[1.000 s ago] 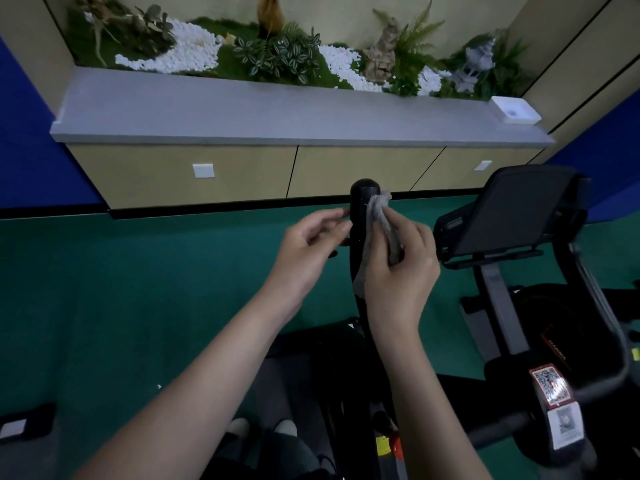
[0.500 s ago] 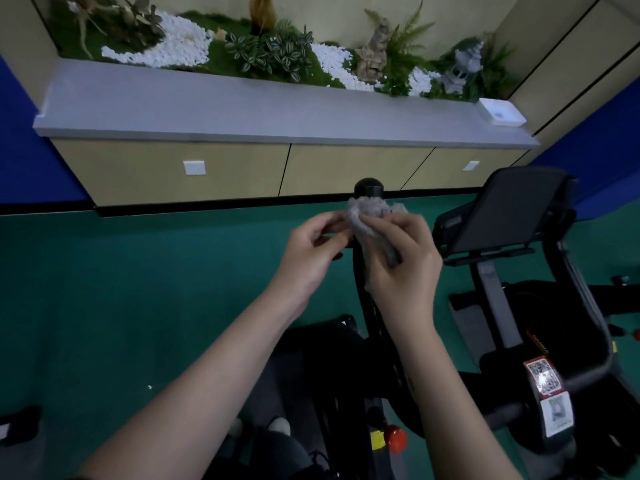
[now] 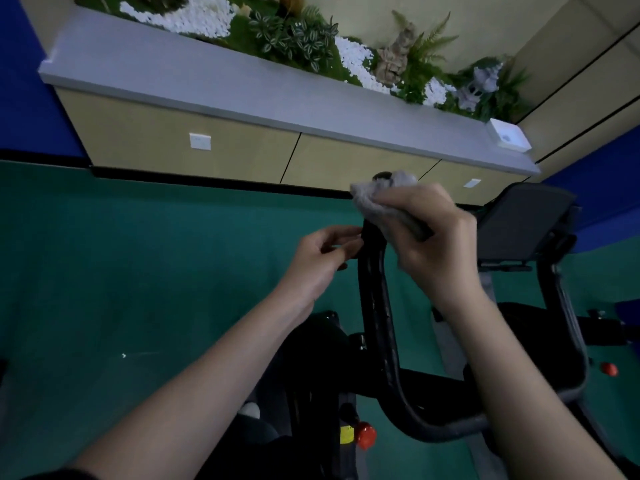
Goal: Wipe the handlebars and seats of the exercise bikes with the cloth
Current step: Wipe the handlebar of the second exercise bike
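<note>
I had the grey cloth (image 3: 382, 197) bunched in my right hand (image 3: 433, 237), fingers pinching it over the tip of the black handlebar (image 3: 375, 289). My left hand (image 3: 320, 259) lightly pinched the bar just below. The cloth looked soft and light, the bar rigid.

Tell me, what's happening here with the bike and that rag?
A person is cleaning an exercise bike. Their right hand presses a crumpled grey cloth over the top end of the black handlebar. Their left hand pinches the same bar just below the cloth, apparently steadying it. A second bike stands to the right, with no hand on it. The seats are not clearly in view.
</note>
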Motion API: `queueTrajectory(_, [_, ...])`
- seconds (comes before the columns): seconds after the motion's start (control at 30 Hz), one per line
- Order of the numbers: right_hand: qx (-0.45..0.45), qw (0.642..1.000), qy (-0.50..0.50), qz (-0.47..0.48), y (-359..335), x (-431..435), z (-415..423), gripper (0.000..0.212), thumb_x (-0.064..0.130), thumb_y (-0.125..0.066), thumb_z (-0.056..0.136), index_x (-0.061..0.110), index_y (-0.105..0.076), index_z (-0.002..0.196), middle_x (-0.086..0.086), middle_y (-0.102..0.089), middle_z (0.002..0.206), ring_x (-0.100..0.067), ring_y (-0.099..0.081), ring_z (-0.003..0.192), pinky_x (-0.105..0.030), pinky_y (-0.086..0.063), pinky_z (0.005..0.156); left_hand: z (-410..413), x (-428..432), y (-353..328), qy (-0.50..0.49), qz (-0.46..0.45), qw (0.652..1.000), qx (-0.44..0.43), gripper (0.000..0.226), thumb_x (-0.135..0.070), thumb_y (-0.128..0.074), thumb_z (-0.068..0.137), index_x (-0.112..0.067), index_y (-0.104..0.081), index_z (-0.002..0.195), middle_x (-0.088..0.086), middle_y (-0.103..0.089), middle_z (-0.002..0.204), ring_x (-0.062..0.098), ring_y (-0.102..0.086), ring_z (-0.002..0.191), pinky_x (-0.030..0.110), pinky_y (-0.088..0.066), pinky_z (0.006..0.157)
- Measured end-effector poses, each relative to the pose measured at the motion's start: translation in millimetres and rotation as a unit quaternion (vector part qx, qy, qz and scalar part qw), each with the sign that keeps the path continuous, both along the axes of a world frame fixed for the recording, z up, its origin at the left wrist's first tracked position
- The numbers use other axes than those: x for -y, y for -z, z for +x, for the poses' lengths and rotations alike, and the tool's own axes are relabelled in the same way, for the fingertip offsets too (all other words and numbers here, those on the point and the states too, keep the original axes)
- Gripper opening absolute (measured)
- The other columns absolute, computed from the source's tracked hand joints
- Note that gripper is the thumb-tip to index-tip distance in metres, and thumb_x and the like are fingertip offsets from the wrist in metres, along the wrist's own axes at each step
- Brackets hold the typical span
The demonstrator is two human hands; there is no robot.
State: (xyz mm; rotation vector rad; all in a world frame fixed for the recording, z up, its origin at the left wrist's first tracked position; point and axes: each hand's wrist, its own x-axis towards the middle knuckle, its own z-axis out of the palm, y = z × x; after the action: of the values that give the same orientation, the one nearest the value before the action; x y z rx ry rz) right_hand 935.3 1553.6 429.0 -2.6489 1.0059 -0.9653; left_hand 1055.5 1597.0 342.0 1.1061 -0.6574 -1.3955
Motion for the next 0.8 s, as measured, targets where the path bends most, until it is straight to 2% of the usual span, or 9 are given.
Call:
queueTrajectory(0.07, [-0.053,0.997,-0.042,-0.034,-7,9,7,0.013,0.001,-0.069,0.084,0.002,-0.074,0.096,-0.005,-0.071,0.098,-0.025,-0.059,0.101,-0.028,-0.048,0.089,-1,-1,2,-0.004,0.010,1.000,-0.016,0.011,-0.016,-0.064,0.090,-0.023,-0.068,0.098,-0.001,-0.069,0.097,0.011,-0.065,0.091,0.026,-0.049,0.079])
queueTrajectory(0.13, [-0.110,0.991,-0.066,-0.037,-6,13,11,0.014,-0.005,-0.067,0.083,-0.001,-0.073,0.095,-0.010,-0.071,0.098,-0.029,-0.059,0.106,-0.034,-0.049,0.090,-2,-3,4,-0.006,0.012,1.000,-0.019,0.011,-0.018,-0.064,0.090,-0.023,-0.068,0.099,0.000,-0.070,0.099,0.012,-0.066,0.092,0.026,-0.049,0.080])
queueTrajectory(0.23, [-0.167,0.978,-0.125,-0.002,-3,11,8,0.017,-0.011,-0.067,0.080,-0.003,-0.073,0.094,-0.012,-0.072,0.094,-0.029,-0.063,0.099,-0.039,-0.052,0.087,-3,-6,8,-0.013,0.010,1.000,-0.022,0.012,-0.017,-0.063,0.090,-0.023,-0.067,0.099,-0.001,-0.070,0.097,0.007,-0.066,0.088,0.027,-0.050,0.081])
queueTrajectory(0.3, [-0.171,0.971,-0.161,0.036,-6,13,6,0.019,-0.011,-0.067,0.080,-0.002,-0.073,0.095,-0.010,-0.072,0.095,-0.027,-0.064,0.097,-0.038,-0.052,0.087,-5,-9,11,-0.017,0.010,0.999,-0.032,0.013,-0.016,-0.062,0.091,-0.023,-0.067,0.100,-0.003,-0.070,0.094,0.007,-0.066,0.087,0.028,-0.049,0.081])
queueTrajectory(0.37, [-0.142,0.973,-0.171,0.057,-13,18,7,0.014,-0.002,-0.066,0.086,0.002,-0.073,0.098,-0.004,-0.071,0.100,-0.023,-0.063,0.100,-0.034,-0.049,0.091,-7,-13,14,-0.021,0.011,0.999,-0.045,0.012,-0.018,-0.063,0.090,-0.025,-0.068,0.098,-0.003,-0.070,0.095,0.009,-0.066,0.090,0.024,-0.048,0.078])
queueTrajectory(0.43, [-0.160,0.970,-0.178,0.034,-13,19,9,0.013,0.001,-0.065,0.088,0.002,-0.072,0.099,-0.003,-0.070,0.101,-0.024,-0.062,0.101,-0.033,-0.047,0.093,-10,-16,16,-0.026,0.015,0.998,-0.060,0.011,-0.020,-0.064,0.089,-0.026,-0.069,0.097,-0.004,-0.071,0.094,0.009,-0.066,0.091,0.022,-0.047,0.077])
queueTrajectory(0.57, [-0.267,0.938,-0.216,0.038,-2,14,6,0.018,-0.006,-0.063,0.087,0.002,-0.073,0.100,-0.009,-0.072,0.097,-0.027,-0.061,0.101,-0.027,-0.044,0.096,-17,-23,21,-0.034,0.016,0.996,-0.086,0.012,-0.016,-0.064,0.089,-0.025,-0.069,0.096,-0.008,-0.071,0.087,0.007,-0.065,0.085,0.022,-0.045,0.074])
queueTrajectory(0.7, [-0.234,0.950,-0.206,0.026,-7,20,7,0.015,0.000,-0.063,0.090,0.001,-0.072,0.101,-0.010,-0.071,0.096,-0.030,-0.061,0.099,-0.032,-0.047,0.094,-22,-29,24,-0.036,0.022,0.995,-0.093,0.016,-0.017,-0.063,0.090,-0.020,-0.070,0.104,-0.003,-0.072,0.096,0.008,-0.065,0.092,0.021,-0.044,0.075])
queueTrajectory(0.8, [-0.258,0.938,-0.233,0.013,5,11,2,0.017,0.000,-0.057,0.091,-0.001,-0.072,0.096,-0.011,-0.071,0.090,-0.031,-0.061,0.094,-0.028,-0.043,0.096,-25,-30,24,-0.051,0.023,0.994,-0.096,0.014,-0.014,-0.064,0.089,-0.017,-0.069,0.102,0.001,-0.070,0.093,0.010,-0.065,0.088,0.024,-0.045,0.076])
